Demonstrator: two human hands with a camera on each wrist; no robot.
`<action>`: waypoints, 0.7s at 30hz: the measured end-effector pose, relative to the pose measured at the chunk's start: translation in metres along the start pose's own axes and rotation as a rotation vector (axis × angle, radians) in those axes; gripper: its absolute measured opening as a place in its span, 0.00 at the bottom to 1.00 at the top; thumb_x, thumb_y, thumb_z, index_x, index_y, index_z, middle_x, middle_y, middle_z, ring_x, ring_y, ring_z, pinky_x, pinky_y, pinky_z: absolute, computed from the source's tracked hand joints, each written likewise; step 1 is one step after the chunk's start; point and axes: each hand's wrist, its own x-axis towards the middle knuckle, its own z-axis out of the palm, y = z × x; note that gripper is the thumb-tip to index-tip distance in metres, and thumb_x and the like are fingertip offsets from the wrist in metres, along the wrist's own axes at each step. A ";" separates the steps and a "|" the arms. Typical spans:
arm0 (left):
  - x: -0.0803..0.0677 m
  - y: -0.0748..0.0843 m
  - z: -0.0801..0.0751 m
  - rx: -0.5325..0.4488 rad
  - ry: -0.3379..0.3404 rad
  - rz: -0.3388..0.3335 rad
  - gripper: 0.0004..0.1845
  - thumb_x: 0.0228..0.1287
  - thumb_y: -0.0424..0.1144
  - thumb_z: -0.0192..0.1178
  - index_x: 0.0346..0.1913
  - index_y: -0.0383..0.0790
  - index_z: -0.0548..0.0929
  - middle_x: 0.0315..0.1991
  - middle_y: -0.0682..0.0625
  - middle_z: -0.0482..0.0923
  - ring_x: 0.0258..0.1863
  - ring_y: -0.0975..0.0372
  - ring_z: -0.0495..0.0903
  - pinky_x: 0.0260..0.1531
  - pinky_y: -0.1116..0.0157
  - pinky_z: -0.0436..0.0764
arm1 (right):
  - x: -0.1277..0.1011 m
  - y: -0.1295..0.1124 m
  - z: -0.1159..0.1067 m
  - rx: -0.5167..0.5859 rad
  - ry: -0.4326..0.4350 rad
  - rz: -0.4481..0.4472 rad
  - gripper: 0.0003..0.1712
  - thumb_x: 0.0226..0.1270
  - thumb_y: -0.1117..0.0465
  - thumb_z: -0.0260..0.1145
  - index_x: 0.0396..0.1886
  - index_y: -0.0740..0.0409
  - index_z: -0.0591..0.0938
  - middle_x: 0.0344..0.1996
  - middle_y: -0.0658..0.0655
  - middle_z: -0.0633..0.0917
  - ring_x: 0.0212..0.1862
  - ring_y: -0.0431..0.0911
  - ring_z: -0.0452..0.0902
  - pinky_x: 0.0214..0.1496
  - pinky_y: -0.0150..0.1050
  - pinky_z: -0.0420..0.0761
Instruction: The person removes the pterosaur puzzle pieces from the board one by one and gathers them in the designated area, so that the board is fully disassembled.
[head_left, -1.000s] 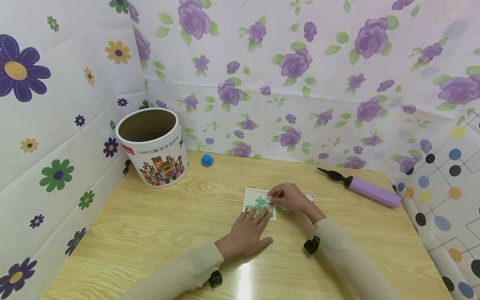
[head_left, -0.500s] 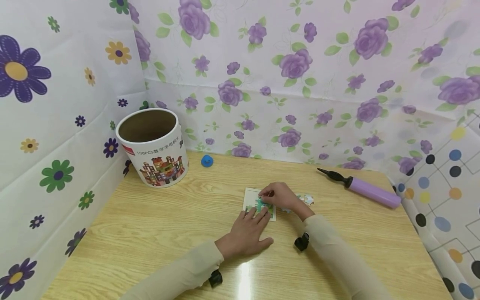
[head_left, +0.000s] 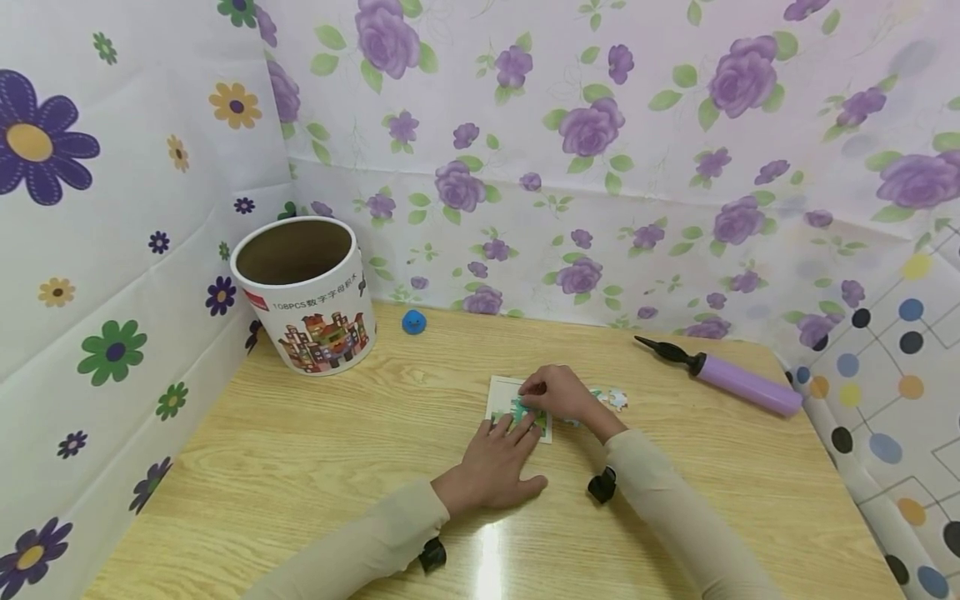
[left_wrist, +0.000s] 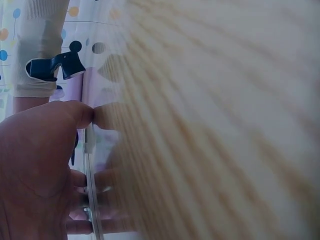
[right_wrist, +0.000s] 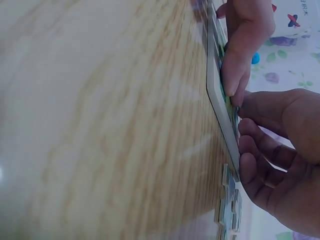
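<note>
right hand (head_left: 553,393) slid left onto puzzle board (head_left: 501,402), fingers curled | left hand (head_left: 501,467) flat, pressing board's near edge

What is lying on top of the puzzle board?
Both hands lie on the board: left hand fingertips at its near edge, right hand over green pieces. Their fingers hide the rest.

left hand (head_left: 498,467) flat, right hand (head_left: 555,394) curled

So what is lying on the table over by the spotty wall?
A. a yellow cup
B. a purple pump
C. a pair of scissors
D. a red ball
B: a purple pump with a black nozzle lies on the table near the dotted wall, apart from both hands.
</note>
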 end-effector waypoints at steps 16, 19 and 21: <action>0.000 0.002 -0.003 -0.028 -0.010 -0.013 0.41 0.75 0.67 0.44 0.81 0.47 0.61 0.82 0.49 0.54 0.79 0.47 0.56 0.70 0.44 0.62 | -0.001 -0.007 0.000 0.076 -0.004 0.034 0.05 0.70 0.58 0.72 0.40 0.53 0.88 0.31 0.46 0.85 0.34 0.38 0.79 0.40 0.39 0.81; 0.001 0.002 -0.002 -0.023 -0.020 -0.016 0.40 0.75 0.67 0.44 0.81 0.47 0.60 0.82 0.49 0.53 0.79 0.48 0.55 0.71 0.44 0.62 | 0.000 -0.007 0.000 0.100 -0.006 0.033 0.04 0.70 0.58 0.71 0.41 0.53 0.87 0.31 0.46 0.85 0.33 0.39 0.80 0.39 0.38 0.81; 0.001 0.001 -0.001 -0.019 -0.027 -0.016 0.40 0.75 0.67 0.43 0.81 0.48 0.59 0.82 0.50 0.52 0.79 0.48 0.55 0.71 0.44 0.62 | 0.000 -0.007 0.000 0.109 -0.005 0.031 0.04 0.70 0.59 0.71 0.41 0.53 0.87 0.31 0.46 0.85 0.34 0.39 0.80 0.39 0.38 0.81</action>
